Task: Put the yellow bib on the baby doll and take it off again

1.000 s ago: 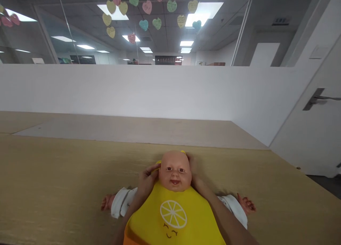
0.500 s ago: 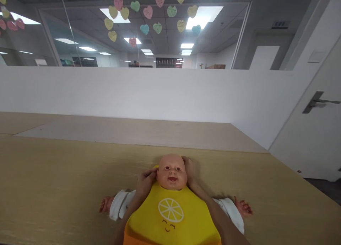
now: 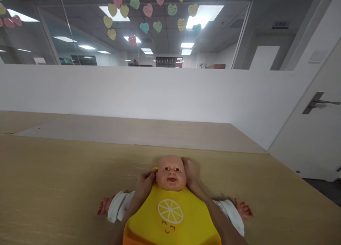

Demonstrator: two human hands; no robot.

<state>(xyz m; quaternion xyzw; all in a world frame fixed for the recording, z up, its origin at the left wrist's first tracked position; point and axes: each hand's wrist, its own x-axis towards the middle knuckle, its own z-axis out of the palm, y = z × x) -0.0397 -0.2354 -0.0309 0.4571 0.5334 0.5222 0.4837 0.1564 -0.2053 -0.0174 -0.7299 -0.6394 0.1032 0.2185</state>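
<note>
A baby doll (image 3: 172, 170) lies face up on the table, arms spread in white sleeves. Over its chest is a yellow bib (image 3: 170, 193) with a white lemon slice and a smiling face printed on it; its lower edge shows orange. My left hand (image 3: 145, 184) is closed beside the doll's head on the left, pinching the yellow neck strap of the bib, a bit of which shows above the fingers. On the other side, my right hand (image 3: 190, 171) reaches behind the head, where its fingertips are hidden; whether it holds the strap cannot be seen.
The wooden table (image 3: 53, 174) extends to both sides, with a paler panel (image 3: 160, 131) along its back. Behind stands a white wall (image 3: 119, 92) below glass with heart-shaped notes. A door with a metal handle (image 3: 317, 102) is at the right.
Both hands stay at the doll's head with hardly any movement. The doll and bib appear shifted very slightly left in view.
</note>
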